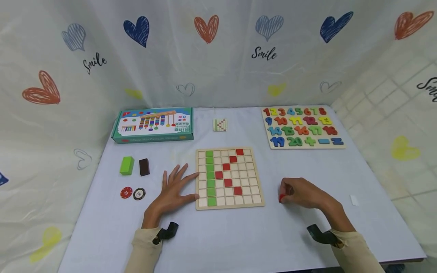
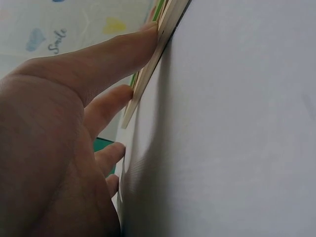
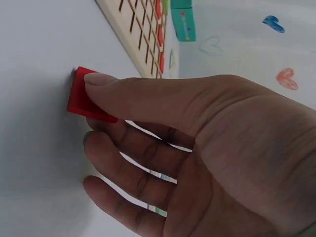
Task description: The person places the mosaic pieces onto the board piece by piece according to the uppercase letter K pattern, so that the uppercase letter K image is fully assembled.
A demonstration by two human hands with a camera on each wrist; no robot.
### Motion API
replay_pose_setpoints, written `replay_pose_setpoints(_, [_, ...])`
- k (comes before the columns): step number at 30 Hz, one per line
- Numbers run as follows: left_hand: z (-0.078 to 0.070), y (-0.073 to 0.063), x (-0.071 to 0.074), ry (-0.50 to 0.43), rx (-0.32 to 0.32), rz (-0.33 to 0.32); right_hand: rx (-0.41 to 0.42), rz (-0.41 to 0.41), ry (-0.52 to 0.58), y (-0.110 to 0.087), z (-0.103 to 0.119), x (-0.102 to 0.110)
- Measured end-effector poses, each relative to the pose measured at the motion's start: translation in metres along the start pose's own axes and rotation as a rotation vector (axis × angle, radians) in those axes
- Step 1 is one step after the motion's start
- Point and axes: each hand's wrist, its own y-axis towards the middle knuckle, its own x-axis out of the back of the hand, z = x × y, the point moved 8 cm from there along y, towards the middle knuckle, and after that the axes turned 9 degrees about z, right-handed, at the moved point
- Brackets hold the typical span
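Observation:
A wooden grid board [image 1: 231,201] lies mid-table, holding white square tiles, a green column and several red tiles on a diagonal. Spread fingers of my left hand [image 1: 174,193] touch the board's left edge with thumb and one fingertip; the left wrist view shows the thumb [image 2: 123,52] against the rim. To the right of the board, my right hand [image 1: 302,192] pinches a red square tile [image 3: 91,98] between thumb and fingers, close to the tabletop. The other fingers of that hand are loosely bent.
A ring game box [image 1: 153,127] and a small pattern card [image 1: 220,125] lie at the back. A number puzzle board [image 1: 304,131] is back right. On the left are a green block [image 1: 127,165], a dark block [image 1: 144,167] and red [image 1: 126,192] and black-white [image 1: 139,194] chips.

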Motion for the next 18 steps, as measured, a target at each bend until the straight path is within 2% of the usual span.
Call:
replay_pose_setpoints(7, [0.000,0.001,0.001,-0.004,0.001,-0.005,0.050,-0.057,-0.003,0.010,0.021,0.010])
replay_pose_setpoints(10, [0.001,0.001,0.001,-0.005,0.002,-0.004,0.105,-0.080,-0.004,0.015,0.036,0.011])
replay_pose_setpoints(14, [0.001,0.001,0.001,-0.005,0.001,0.000,0.171,-0.071,-0.007,0.026,0.061,0.002])
replay_pose_setpoints(18, [0.001,0.001,0.001,-0.012,0.001,0.005,0.191,-0.021,-0.010,0.039,0.080,-0.014])
